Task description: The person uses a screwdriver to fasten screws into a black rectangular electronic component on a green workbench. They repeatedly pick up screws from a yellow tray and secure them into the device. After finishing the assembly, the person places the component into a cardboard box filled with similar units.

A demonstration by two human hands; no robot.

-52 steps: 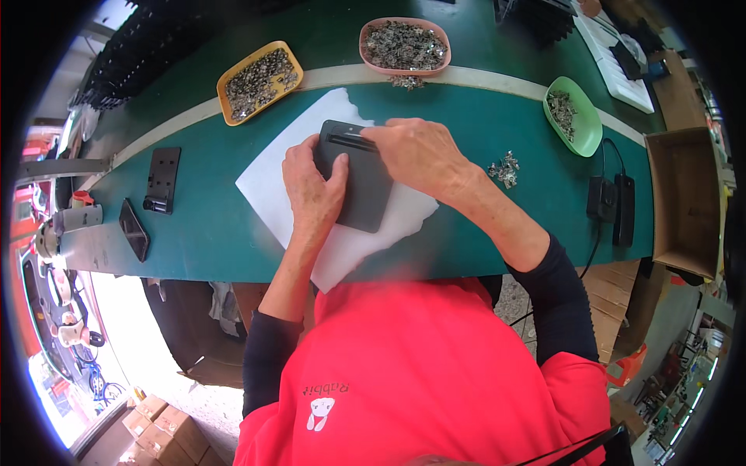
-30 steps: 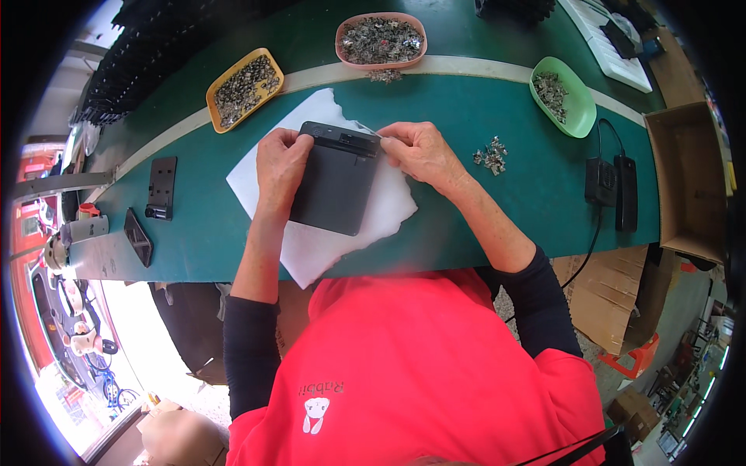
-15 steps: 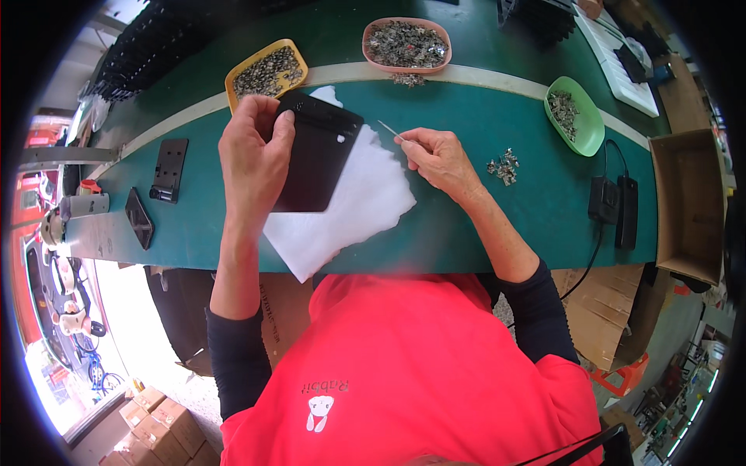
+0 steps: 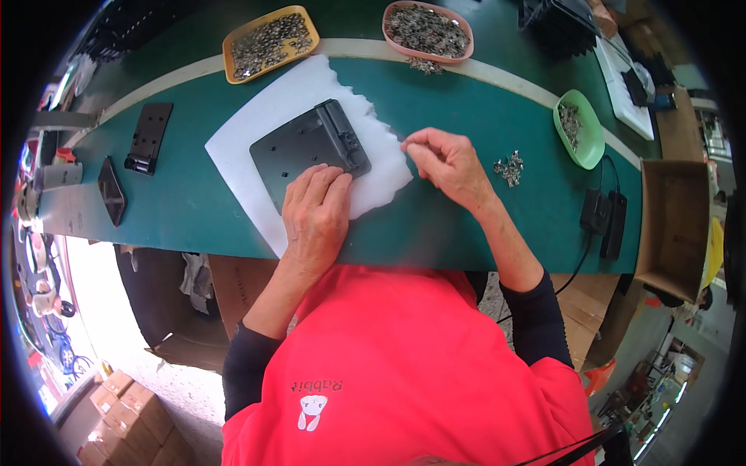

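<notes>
A: Head view: surface?
B: Green bench (image 4: 439, 101), cardboard box (image 4: 676, 229) at right. Black plate (image 4: 301, 146) on white foam (image 4: 381, 186); left hand (image 4: 315, 217) covers its near edge, grip can't tell.
A: Right hand (image 4: 451, 167), room?
B: Fingertips (image 4: 413, 146) pressed together, contents unclear, by foam's ragged edge; green gap before metal pile (image 4: 510, 168).

The floor (image 4: 194, 398) (glaring white leftward) lies below a green table (image 4: 186, 210).

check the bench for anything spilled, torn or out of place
Small metal parts lie just outside the pink tray, as if spilled. A loose pile sits right of the right hand, perhaps deliberately. The right edge of the white sheet is ragged, as if torn.
</notes>
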